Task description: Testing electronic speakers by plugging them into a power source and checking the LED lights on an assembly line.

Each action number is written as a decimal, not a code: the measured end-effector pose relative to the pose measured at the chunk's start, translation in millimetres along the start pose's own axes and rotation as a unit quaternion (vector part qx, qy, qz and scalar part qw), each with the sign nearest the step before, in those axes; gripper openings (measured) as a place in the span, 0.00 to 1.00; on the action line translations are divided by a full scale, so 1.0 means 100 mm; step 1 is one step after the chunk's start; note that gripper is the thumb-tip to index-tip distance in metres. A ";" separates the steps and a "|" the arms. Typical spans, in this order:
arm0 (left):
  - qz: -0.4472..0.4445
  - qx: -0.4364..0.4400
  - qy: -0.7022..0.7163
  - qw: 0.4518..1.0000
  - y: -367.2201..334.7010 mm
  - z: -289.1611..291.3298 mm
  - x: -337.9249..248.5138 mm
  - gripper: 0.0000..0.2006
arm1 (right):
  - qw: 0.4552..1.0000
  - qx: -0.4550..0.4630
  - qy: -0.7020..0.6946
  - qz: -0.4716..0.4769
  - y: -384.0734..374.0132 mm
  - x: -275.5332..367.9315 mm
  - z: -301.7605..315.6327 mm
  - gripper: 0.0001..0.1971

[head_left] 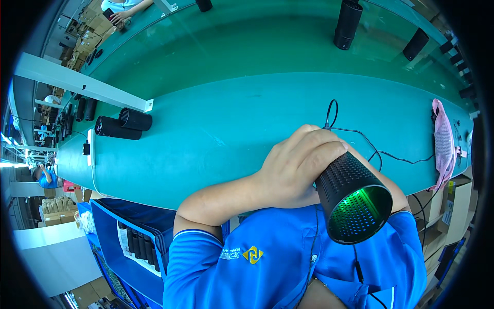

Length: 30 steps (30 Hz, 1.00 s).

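My left hand is closed round the far end of a black perforated cylinder. The cylinder is tilted, its open mouth toward me, and green light glows on the holes inside. It is held in front of my chest, above the near edge of the bench. My right forearm shows behind the cylinder; the cylinder and my left hand hide the right hand and its fingers. Just beyond my left hand, a thin black cable rises in a loop and runs right across the bench. Whether it joins the cylinder is hidden.
Two black cylinders lie at left by a white metal post. More stand on the far surface, one tall cylinder among them. A pink mesh pouch lies right. A blue crate stands lower left. A person's hand shows across.
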<state>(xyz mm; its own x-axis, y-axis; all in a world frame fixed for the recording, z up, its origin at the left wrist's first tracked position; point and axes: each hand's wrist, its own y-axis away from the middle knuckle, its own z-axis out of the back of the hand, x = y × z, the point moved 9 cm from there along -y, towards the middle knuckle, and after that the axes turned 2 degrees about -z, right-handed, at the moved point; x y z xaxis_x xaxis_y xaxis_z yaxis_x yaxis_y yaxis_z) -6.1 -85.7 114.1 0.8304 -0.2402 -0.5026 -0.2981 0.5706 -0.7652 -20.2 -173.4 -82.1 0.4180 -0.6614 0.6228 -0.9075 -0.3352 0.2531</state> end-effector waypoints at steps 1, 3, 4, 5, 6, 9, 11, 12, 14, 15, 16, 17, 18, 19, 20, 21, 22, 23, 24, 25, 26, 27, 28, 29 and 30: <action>0.002 0.003 0.002 1.000 0.00 -0.01 0.00 0.20 | 1.000 -0.005 0.001 -0.006 0.00 -0.02 0.02 0.10; 0.006 0.010 0.007 1.000 0.00 -0.03 0.01 0.20 | 1.000 -0.015 0.001 -0.017 0.00 -0.07 0.06 0.10; 0.005 0.010 0.007 1.000 0.00 -0.03 0.01 0.20 | 1.000 -0.015 0.001 -0.015 0.00 -0.07 0.07 0.10; 0.005 0.011 0.011 1.000 0.01 -0.04 0.01 0.20 | 1.000 -0.018 -0.008 -0.018 0.01 -0.08 0.08 0.10; 0.005 0.012 0.014 1.000 0.01 -0.05 0.02 0.20 | 0.999 -0.021 -0.017 -0.021 0.02 -0.08 0.09 0.10; 0.003 0.016 0.022 1.000 0.00 -0.06 0.02 0.20 | 0.999 -0.027 -0.036 -0.026 0.02 -0.08 0.11 0.10; 0.010 0.026 0.016 0.999 -0.01 -0.06 0.02 0.21 | 0.998 -0.032 -0.038 -0.036 0.02 -0.07 0.11 0.11; 0.013 0.031 0.013 0.999 -0.02 -0.06 0.03 0.21 | 0.998 -0.035 -0.038 -0.040 0.01 -0.06 0.10 0.11; 0.015 0.036 0.007 0.999 -0.02 -0.06 0.05 0.21 | 0.998 -0.034 -0.036 -0.045 0.02 0.01 -0.07 0.11; 0.033 0.030 0.025 0.999 0.02 -0.06 0.11 0.23 | 0.997 -0.075 0.001 -0.032 0.10 0.12 -0.20 0.12; 0.053 0.024 0.038 0.998 0.07 -0.05 0.20 0.25 | 0.993 -0.110 0.040 -0.020 0.16 0.25 -0.39 0.13; 0.065 0.019 0.059 0.996 0.08 -0.05 0.26 0.27 | 0.985 -0.152 0.079 -0.002 0.27 0.41 -0.55 0.13; 0.078 0.013 0.079 0.994 0.06 -0.04 0.30 0.29 | 0.974 -0.193 0.119 0.018 0.33 0.53 -0.60 0.14; 0.076 0.012 0.068 0.995 0.03 0.00 0.30 0.29 | 0.976 -0.182 0.122 0.018 0.27 0.52 -0.56 0.14; 0.157 -0.042 0.160 0.974 0.04 0.10 0.42 0.27 | 0.989 -0.084 0.118 -0.008 0.15 0.41 -0.58 0.14; 0.232 -0.096 0.255 0.934 0.05 0.17 0.52 0.26 | 0.993 0.009 0.114 -0.033 0.09 0.31 -0.57 0.15; 0.302 -0.146 0.347 0.876 0.09 0.18 0.60 0.24 | 0.987 0.100 0.110 -0.057 0.10 0.23 -0.58 0.15; 0.366 -0.193 0.433 0.801 0.16 0.15 0.68 0.22 | 0.973 0.189 0.104 -0.082 0.16 0.19 -0.63 0.16; 0.363 -0.195 0.429 0.804 0.17 0.17 0.68 0.22 | 0.952 0.252 0.148 -0.092 0.23 0.22 -0.68 0.16; 0.362 -0.184 0.411 0.816 0.20 0.17 0.70 0.22 | 0.925 0.312 0.191 -0.101 0.30 0.25 -0.73 0.16; 0.360 -0.170 0.395 0.828 0.23 0.14 0.72 0.22 | 0.924 0.314 0.193 -0.100 0.30 0.30 -0.71 0.16; 0.359 -0.156 0.378 0.839 0.26 0.12 0.74 0.21 | 0.913 0.375 0.159 0.006 0.36 0.52 -0.81 0.17; 0.359 -0.142 0.363 0.848 0.28 0.11 0.76 0.21 | 0.888 0.429 0.122 0.110 0.48 0.73 -0.87 0.17; 0.360 -0.142 0.363 0.848 0.30 0.11 0.79 0.21 | 0.914 0.357 0.060 0.181 0.46 0.90 -0.74 0.17; 0.301 -0.097 0.338 0.887 0.21 0.10 0.74 0.23 | 0.927 0.278 -0.003 0.250 0.47 1.04 -0.57 0.17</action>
<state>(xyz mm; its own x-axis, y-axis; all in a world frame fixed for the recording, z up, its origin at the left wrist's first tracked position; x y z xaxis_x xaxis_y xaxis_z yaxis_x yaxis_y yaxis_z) 54.0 -83.7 64.9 0.0424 -0.3907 -0.9195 -0.7209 0.6253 -0.2990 -21.8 -219.7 36.5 -0.0467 -0.8304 0.5552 -0.8267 -0.2798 -0.4881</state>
